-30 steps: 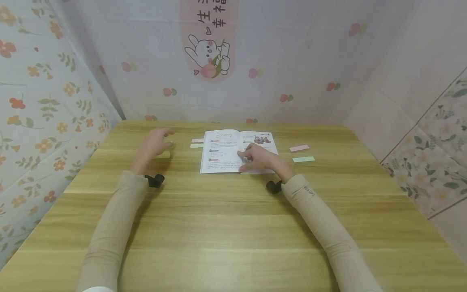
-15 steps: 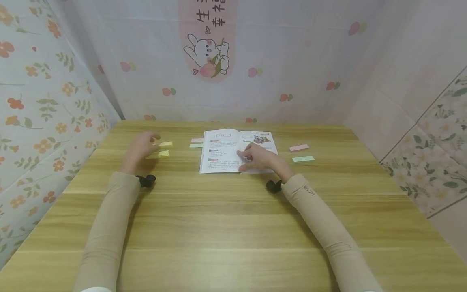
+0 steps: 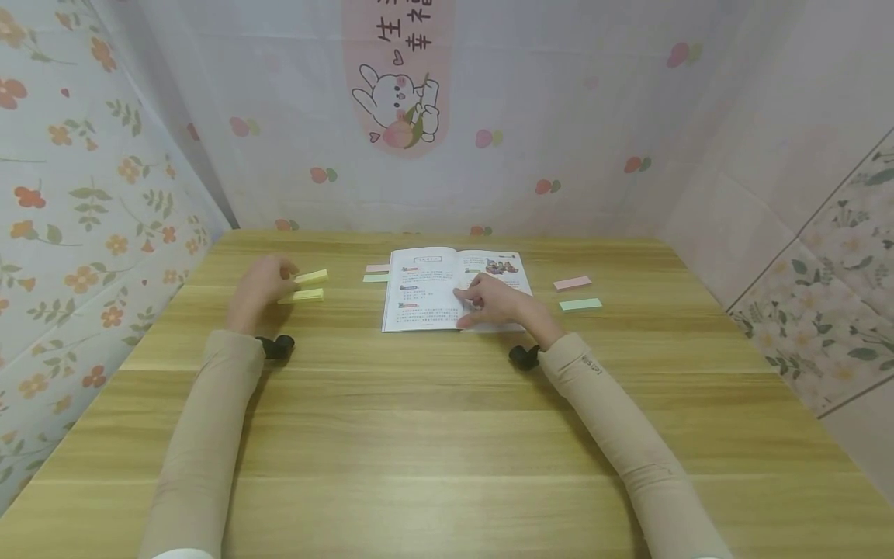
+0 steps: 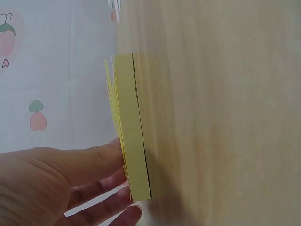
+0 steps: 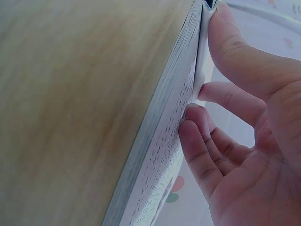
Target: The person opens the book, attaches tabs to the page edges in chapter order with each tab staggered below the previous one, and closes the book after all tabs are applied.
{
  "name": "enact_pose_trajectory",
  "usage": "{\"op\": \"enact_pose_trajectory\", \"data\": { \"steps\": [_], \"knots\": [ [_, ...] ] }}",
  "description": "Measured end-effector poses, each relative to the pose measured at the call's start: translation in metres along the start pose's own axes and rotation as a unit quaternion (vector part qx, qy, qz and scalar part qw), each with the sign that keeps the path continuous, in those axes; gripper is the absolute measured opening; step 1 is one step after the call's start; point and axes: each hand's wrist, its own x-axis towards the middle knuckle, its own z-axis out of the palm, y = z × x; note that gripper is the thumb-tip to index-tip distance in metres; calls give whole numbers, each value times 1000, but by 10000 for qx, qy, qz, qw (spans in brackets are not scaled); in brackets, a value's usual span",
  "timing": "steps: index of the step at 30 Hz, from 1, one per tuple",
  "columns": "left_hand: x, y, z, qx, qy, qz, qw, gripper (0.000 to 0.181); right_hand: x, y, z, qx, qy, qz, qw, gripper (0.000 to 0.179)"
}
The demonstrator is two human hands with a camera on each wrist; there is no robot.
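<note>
In the head view my left hand [image 3: 264, 287] is at the left ends of two yellow strips of sticky notes. The left wrist view shows a pad of yellow sticky notes [image 4: 131, 117] between its thumb [image 4: 96, 162] and curled fingers, with the outermost sheets fanning away from the stack. The farther yellow strip [image 3: 312, 276] lies slightly tilted beside the nearer one [image 3: 309, 295]. My right hand [image 3: 494, 299] rests on an open book [image 3: 422, 291]. Its thumb [image 5: 235, 42] and fingertips press the page near the middle fold, the other fingers loosely bent.
Pink [image 3: 378, 269] and green [image 3: 375, 278] sticky strips stick out from the book's left edge. Another pink strip [image 3: 573, 283] and a green strip [image 3: 580, 304] lie to its right on the wooden table [image 3: 433, 435]. A printed curtain [image 3: 559, 116] hangs behind.
My left hand has moved left and down onto the left ends of the yellow strips, which it mostly covered before. The right hand has stayed on the book.
</note>
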Motion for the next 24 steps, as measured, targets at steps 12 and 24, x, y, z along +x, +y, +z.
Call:
{"op": "enact_pose_trajectory", "data": {
  "steps": [12,24],
  "knots": [
    [-5,1,-1,78,123,-210,9997,29,1,0,0,-58,-9,-71,10000,75],
    [-4,4,-3,177,208,-278,9992,26,2,0,-1,1,182,-47,9998,75]
  ]
}}
